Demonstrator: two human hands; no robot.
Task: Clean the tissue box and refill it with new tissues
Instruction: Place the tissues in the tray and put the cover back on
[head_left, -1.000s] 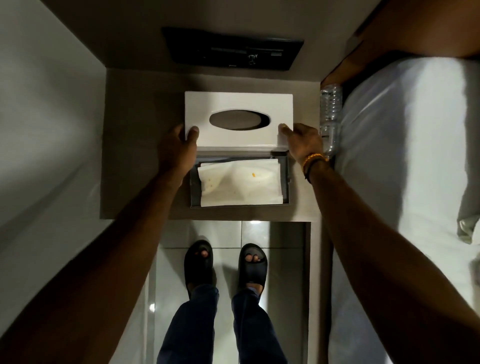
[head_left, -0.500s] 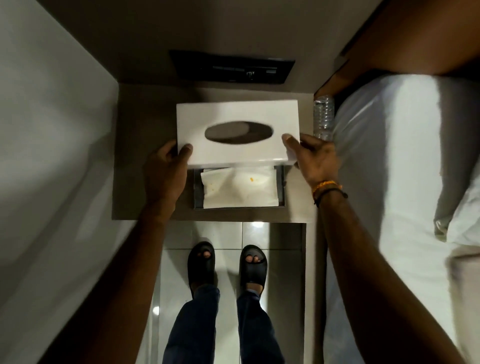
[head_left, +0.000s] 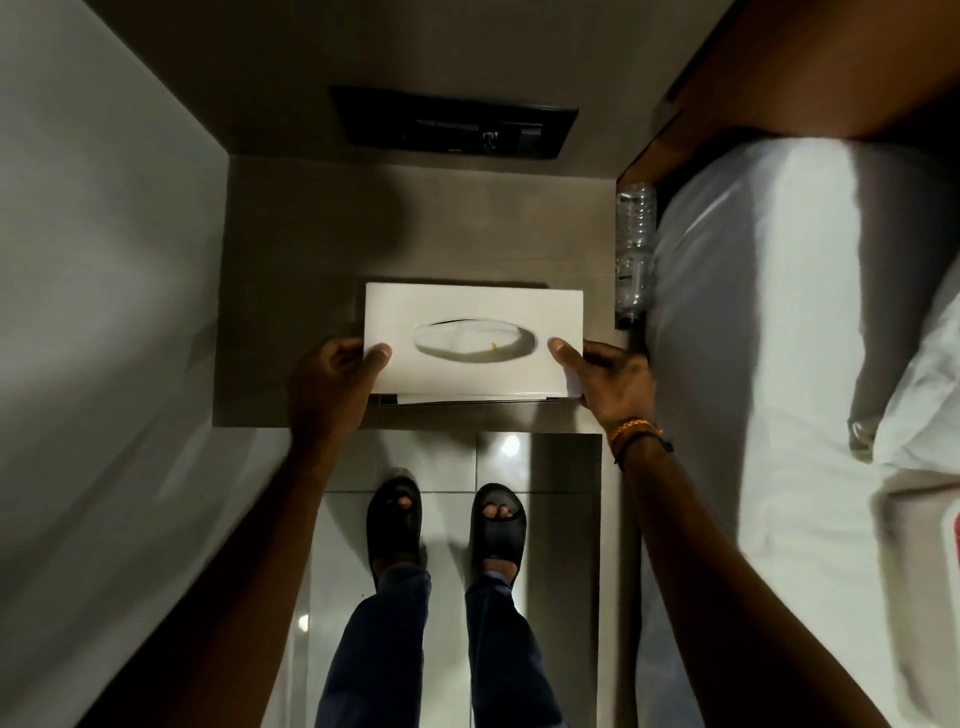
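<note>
The white tissue box cover (head_left: 472, 312) with its oval slot sits over the dark base, near the front edge of the brown bedside table (head_left: 311, 249). A sliver of the base (head_left: 467, 400) shows under the cover's front edge. Through the slot I see white tissue (head_left: 470, 340) with a small orange mark. My left hand (head_left: 332, 374) grips the cover's left end, thumb on top. My right hand (head_left: 608, 379) grips its right end the same way; orange and black bands ring that wrist.
A clear plastic water bottle (head_left: 635, 249) lies along the table's right edge, beside the white bed (head_left: 779, 364). A black switch panel (head_left: 452, 122) is set in the wall behind. A white wall closes the left side. My sandalled feet stand on pale floor tiles (head_left: 550, 519).
Both hands have brought the white cover from the back of the table towards me and down over the base, so the tissue now shows only through the slot.
</note>
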